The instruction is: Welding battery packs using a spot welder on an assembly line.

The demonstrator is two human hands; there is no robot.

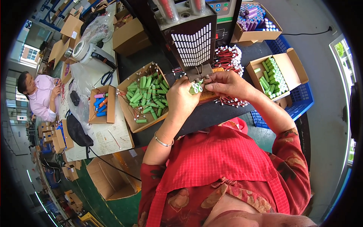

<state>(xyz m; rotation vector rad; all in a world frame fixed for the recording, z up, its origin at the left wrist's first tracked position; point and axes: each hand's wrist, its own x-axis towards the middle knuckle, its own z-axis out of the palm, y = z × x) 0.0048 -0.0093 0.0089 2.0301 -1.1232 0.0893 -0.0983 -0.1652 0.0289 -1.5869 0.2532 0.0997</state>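
Note:
Under the head of a black spot welder [193, 45], my left hand [180, 99] is closed around a few green cylindrical battery cells [196, 88], their pale round ends facing me. Close beside them, my right hand [230, 86] has its thumb and fingers pinched together near the welder's tip [199, 72]. What lies between those fingers is too small to make out. Red-and-black wire leads with white connectors [230, 58] lie in a heap behind and below my right hand. To the left of my left hand, a cardboard box [126, 113] holds many green cells with leads attached.
On the right, an open box [295, 68] of green cells rests over a blue crate [302, 102]. Another box [274, 32] holds purple cells. At left are a small box [109, 109] of coloured cells, scissors [107, 77] and a seated person [41, 92]. An opened carton [107, 178] stands below.

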